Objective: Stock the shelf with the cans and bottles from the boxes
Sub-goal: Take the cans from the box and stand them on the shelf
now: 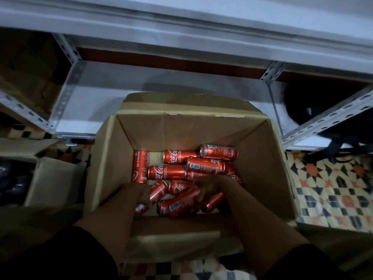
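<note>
Cans [185, 174] of Coca-Cola lie jumbled in the open cardboard box [268, 168].
One reads "RECYCLE ME". Left hand [142, 194] curls over a near-left can; right hand [209, 189] is blurred, its grip unclear. Shelf [105, 102] stands beyond.

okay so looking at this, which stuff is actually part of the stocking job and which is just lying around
Part of the job: red cans, open cardboard box, metal shelf, left hand, right hand, both down among the cans.

Lying about: dark bag, second box at left, patterned floor.
</note>
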